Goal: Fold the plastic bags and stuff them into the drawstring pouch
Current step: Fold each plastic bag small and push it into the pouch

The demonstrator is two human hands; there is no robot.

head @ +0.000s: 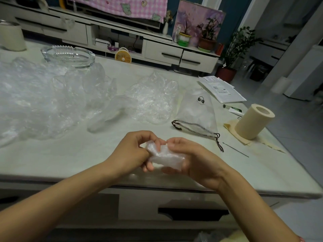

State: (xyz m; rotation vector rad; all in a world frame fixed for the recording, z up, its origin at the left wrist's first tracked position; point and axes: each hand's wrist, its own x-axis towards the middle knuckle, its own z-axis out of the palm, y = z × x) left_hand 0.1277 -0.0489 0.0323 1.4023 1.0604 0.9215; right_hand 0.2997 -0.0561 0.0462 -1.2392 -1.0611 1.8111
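A small folded clear plastic bag (pixel 165 157) is held above the table's near edge between both hands. My left hand (pixel 134 151) pinches its left end, and my right hand (pixel 190 160) curls round its right side from beneath. The translucent drawstring pouch (pixel 198 110) lies flat on the table to the right of centre, its dark cord (pixel 176 124) trailing toward me, with white bags showing inside. A crumpled clear bag (pixel 153 100) lies left of the pouch. A large heap of clear bags (pixel 40 102) covers the table's left side.
A glass ashtray (pixel 68 55) stands at the back left and a beige container (pixel 11 36) at the far left. A roll of cream tape (pixel 253 121) stands at the right on paper scraps. Envelopes (pixel 222 91) and a small tube (pixel 235 110) lie behind the tape roll.
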